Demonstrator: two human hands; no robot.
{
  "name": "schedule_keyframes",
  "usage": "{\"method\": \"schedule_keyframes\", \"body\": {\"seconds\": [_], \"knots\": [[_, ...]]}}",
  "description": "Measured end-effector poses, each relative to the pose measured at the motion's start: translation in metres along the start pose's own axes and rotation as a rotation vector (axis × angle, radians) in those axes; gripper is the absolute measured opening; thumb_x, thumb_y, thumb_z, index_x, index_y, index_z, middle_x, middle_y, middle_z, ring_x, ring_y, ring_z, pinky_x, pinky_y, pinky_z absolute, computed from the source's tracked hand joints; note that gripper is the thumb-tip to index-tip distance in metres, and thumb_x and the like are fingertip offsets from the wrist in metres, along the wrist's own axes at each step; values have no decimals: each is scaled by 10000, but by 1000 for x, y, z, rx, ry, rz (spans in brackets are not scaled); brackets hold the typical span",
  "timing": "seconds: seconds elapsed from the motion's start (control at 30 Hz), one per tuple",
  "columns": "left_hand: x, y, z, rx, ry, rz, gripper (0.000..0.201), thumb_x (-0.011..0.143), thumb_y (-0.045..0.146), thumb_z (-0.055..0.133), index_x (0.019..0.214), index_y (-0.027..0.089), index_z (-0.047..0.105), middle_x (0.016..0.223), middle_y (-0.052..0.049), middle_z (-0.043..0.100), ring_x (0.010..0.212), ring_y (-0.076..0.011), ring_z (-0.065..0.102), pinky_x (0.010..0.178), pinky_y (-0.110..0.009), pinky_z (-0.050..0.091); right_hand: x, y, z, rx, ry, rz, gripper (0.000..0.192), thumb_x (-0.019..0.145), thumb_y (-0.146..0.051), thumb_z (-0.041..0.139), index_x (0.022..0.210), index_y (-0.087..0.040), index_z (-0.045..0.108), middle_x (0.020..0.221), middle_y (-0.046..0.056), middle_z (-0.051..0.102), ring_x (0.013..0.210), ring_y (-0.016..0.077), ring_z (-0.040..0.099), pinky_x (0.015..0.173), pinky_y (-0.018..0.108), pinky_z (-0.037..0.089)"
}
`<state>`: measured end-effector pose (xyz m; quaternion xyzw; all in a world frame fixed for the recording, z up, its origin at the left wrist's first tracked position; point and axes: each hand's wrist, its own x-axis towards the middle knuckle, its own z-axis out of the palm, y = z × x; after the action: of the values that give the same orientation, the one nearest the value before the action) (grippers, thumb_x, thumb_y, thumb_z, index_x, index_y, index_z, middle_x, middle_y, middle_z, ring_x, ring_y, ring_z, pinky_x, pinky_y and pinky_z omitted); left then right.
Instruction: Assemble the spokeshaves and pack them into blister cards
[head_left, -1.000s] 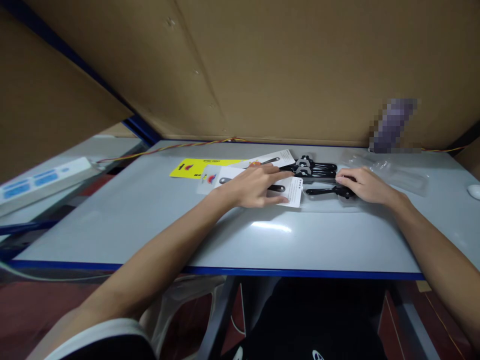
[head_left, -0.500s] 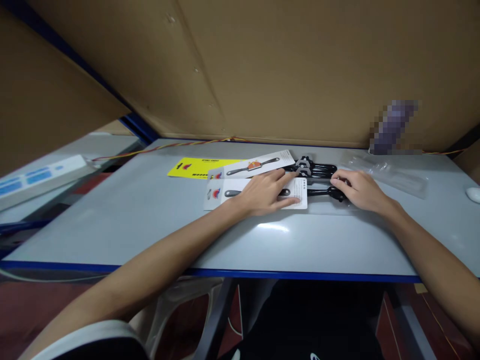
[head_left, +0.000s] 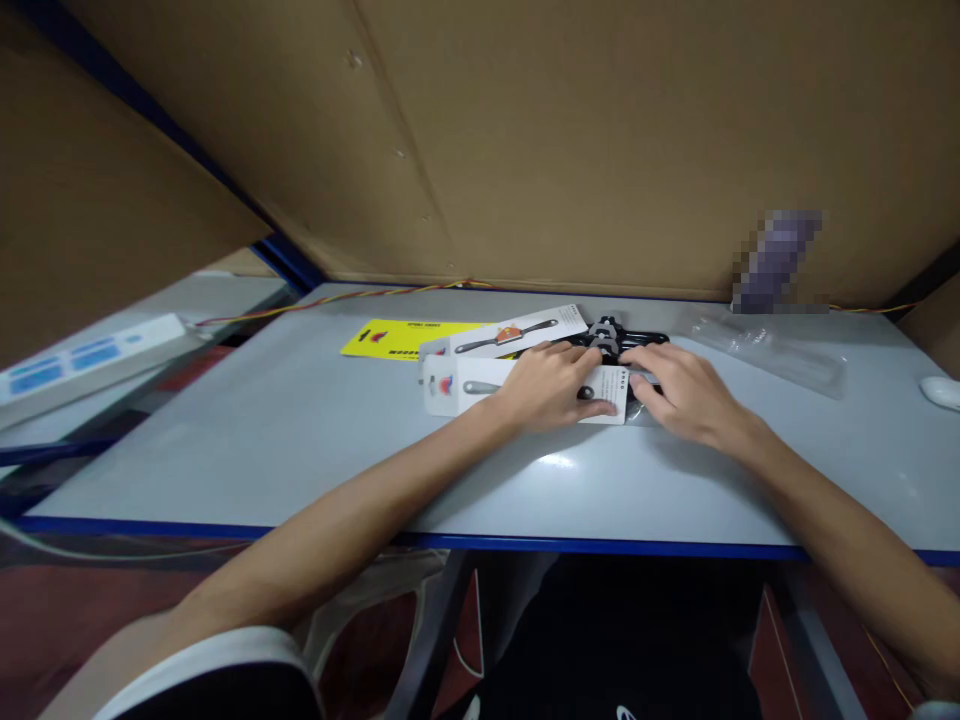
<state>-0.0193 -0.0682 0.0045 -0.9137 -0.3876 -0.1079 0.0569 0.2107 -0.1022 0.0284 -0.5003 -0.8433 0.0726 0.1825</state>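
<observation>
Blue edging [head_left: 600, 548] trims the near side of the grey table [head_left: 247, 450]. Beyond it, the left hand [head_left: 551, 388] lies palm down across the nearest white card [head_left: 472, 375], thumb and forefinger spread wide, likely to keep it flat and lined up. At the card's right end the right hand [head_left: 686, 398] curls, thumb and forefinger a narrow gap apart, beside a dark piece; whether it pinches anything I cannot tell. Just past the fingers, black-handled tools [head_left: 606, 333] lie bunched, probably to stay within easy reach. A second white card [head_left: 517, 332] overlaps a yellow card [head_left: 379, 342]. Clear plastic packaging [head_left: 780, 358] rests to the right, apart from the cards, and a brown panel [head_left: 570, 140] closes off the back
</observation>
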Motion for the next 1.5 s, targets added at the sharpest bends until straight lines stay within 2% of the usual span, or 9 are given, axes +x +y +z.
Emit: {"method": "schedule_keyframes", "body": {"seconds": [0.13,0.3,0.47,0.6,0.9,1.0,1.2,1.4,1.5], "knots": [[-8,-15,-25,-105,-127,30,383,1000,500,571,1177,170,653,1001,-138,755,875,-292,709,716,-367,462,-7,39,-25,41,-197,295,418,994,-598,522,869,-240,698,766,83,742,724,269,651,691,402,464],[-16,-34,-39,-294,-293,51,296,989,356,572,1241,217,639,893,-52,751,753,-223,687,679,-320,451,-18,64,-19,561,-288,323,426,1003,-607,547,786,-241,563,806,58,780,461,140,568,517,333,450],[-4,-27,-22,-45,-179,-75,550,976,733,561,982,200,698,682,-57,671,669,-260,666,679,-352,429,-16,45,7,694,-91,358,425,925,-645,636,888,-222,616,810,76,781,437,135,537,466,323,414],[8,-15,-16,112,-137,-209,857,849,986,412,774,186,710,689,-131,687,693,-311,687,667,-376,423,-15,26,24,693,1,269,432,789,-583,805,942,-206,660,858,78,776,708,225,693,615,347,507],[8,1,-7,-6,175,-35,827,922,914,384,1137,185,710,1006,-157,764,893,-305,721,764,-390,491,-10,13,38,566,-7,119,409,901,-428,746,1252,-219,739,971,56,796,794,236,709,782,417,581],[-5,-24,-22,-139,305,16,745,994,815,325,1155,188,694,1106,-139,759,994,-281,706,872,-401,512,-22,26,28,381,56,-43,412,1012,-384,591,1377,-244,723,1123,83,811,834,231,726,846,436,582],[-18,-107,-37,-274,334,-405,562,1019,601,338,884,190,696,646,-26,628,645,-197,573,676,-335,430,-62,56,1,-52,-54,-304,460,994,-448,585,1384,-254,733,1282,148,772,1024,325,749,843,480,586],[-5,-109,-10,-139,68,-328,517,938,580,488,978,148,769,727,-80,722,659,-229,634,681,-332,425,-57,113,-43,-371,176,194,532,1002,-338,580,1497,-150,632,1401,285,680,1251,434,647,904,527,492],[-2,-98,-3,-82,-29,-136,488,969,535,514,1131,164,787,1014,-124,763,830,-248,692,721,-337,461,-48,149,-59,-474,-7,467,611,966,-371,650,1498,-72,613,1317,341,706,1141,464,683,806,527,478]]}}
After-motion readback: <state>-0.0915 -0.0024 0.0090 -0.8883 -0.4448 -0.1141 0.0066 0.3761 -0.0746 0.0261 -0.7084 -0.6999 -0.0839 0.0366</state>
